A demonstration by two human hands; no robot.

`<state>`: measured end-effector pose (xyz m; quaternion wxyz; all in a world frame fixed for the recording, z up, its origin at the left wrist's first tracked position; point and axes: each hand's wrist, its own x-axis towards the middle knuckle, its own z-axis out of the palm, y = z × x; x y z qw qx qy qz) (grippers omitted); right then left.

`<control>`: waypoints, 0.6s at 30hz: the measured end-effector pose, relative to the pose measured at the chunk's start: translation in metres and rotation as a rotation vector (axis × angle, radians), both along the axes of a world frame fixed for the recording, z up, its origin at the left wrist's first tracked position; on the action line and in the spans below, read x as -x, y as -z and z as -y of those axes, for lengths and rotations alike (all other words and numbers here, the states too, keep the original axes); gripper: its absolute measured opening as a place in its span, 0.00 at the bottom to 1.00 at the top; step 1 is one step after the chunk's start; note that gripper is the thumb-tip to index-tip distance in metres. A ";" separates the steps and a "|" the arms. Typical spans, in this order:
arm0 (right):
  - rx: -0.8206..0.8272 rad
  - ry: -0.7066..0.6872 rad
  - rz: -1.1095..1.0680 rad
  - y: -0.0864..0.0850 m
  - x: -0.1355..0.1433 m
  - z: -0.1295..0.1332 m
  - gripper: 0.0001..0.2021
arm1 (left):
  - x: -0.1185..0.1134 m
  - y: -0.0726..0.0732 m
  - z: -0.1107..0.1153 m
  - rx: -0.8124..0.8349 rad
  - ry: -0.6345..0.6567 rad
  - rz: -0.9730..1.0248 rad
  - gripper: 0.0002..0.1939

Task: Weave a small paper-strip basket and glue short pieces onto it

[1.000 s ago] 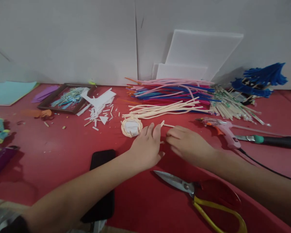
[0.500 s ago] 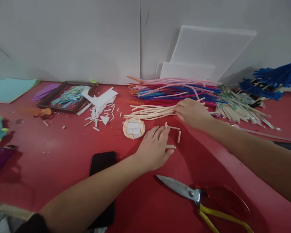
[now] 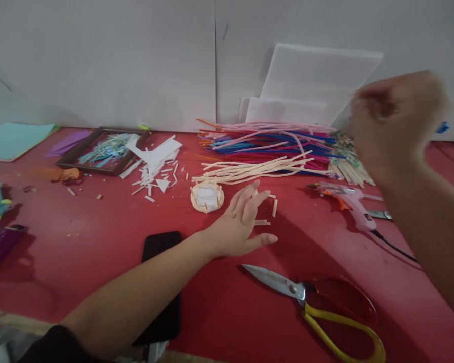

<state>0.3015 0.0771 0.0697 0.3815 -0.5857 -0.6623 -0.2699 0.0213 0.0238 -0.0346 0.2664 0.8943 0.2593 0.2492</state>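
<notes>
My left hand (image 3: 242,222) is open, fingers spread just above the red table, beside several short cream cut pieces (image 3: 274,207). Left of its fingertips sits a small round white base (image 3: 207,197) ringed with cream pipe cleaner, short stubs standing up around its rim. Behind lies a loose bundle of long cream pipe cleaners (image 3: 249,169). My right hand (image 3: 401,121) is raised at the right, blurred, its fingers curled closed; whatever they hold, if anything, cannot be made out. Large scissors (image 3: 287,286) with red and yellow handles lie in front of my left hand.
A pink glue gun (image 3: 357,206) with a black cord lies at right. Coloured pipe cleaners (image 3: 265,141) and white boards (image 3: 321,80) are at the back. Paper scraps (image 3: 155,159), a brown frame (image 3: 70,162) and a black phone (image 3: 162,282) are to the left.
My right hand has left the cream pipe cleaners and risen up and to the right, uncovering the glue gun. My left hand's fingers have spread and lifted slightly.
</notes>
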 end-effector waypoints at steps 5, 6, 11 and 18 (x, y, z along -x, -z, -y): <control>-0.041 -0.143 0.024 -0.001 0.017 0.064 0.08 | -0.008 -0.025 -0.007 0.477 -0.226 0.510 0.18; -0.002 -0.252 0.074 0.006 0.026 0.077 0.06 | -0.007 -0.034 -0.008 0.544 -0.239 0.512 0.14; 0.204 -0.583 0.208 0.035 0.070 0.123 0.12 | 0.010 -0.082 0.004 0.914 -0.059 0.106 0.18; 0.340 -0.732 0.140 0.047 0.079 0.132 0.20 | 0.025 -0.089 0.050 0.500 -0.131 -0.424 0.15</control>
